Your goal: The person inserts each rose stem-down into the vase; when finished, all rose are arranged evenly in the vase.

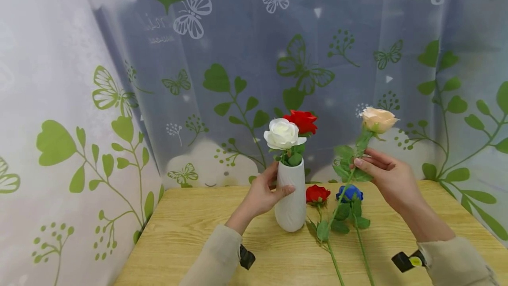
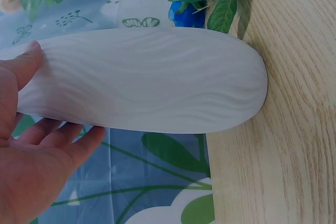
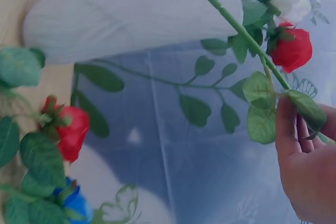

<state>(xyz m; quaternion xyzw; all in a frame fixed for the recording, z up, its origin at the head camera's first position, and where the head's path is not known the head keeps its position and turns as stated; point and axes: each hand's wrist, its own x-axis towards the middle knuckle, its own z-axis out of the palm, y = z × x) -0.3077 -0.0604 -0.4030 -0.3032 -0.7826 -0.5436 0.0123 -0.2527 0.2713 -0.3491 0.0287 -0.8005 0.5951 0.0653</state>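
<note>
A white vase with a wavy surface stands upright on the table, holding a white rose and a red rose. My left hand grips the vase from its left side, thumb across the front and fingers behind. To the right of the vase, my right hand pinches the green stem of a peach rose just below the bloom. That rose is raised, its stem slanting down to the left. In the right wrist view the stem crosses in front of the vase.
Another red rose and a blue rose lie on the wooden table, right of the vase, stems toward me. A curtain printed with leaves and butterflies hangs behind the table and at its sides.
</note>
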